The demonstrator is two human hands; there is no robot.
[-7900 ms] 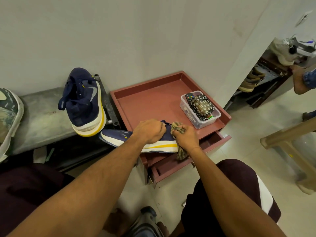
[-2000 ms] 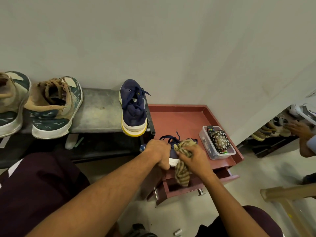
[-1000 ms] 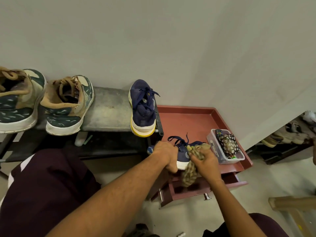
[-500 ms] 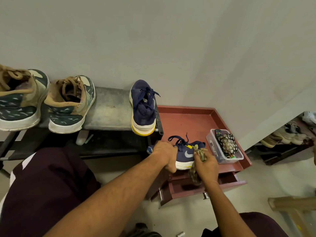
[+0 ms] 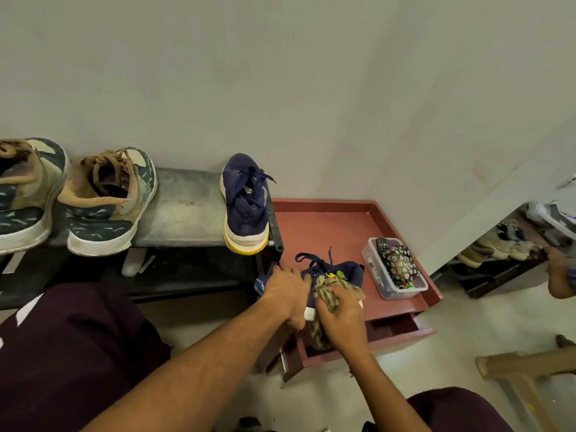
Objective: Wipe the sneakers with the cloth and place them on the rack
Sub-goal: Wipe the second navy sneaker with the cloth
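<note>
Left hand (image 5: 288, 289) is gripping the navy sneaker (image 5: 344, 272); right hand (image 5: 341, 316) is clutching the cloth (image 5: 335, 291), rubbing its near side. Advice: brace firmly, use short strokes along the sole.

Plain grey wall (image 5: 280, 73) above pale floor (image 5: 461, 353).
</note>
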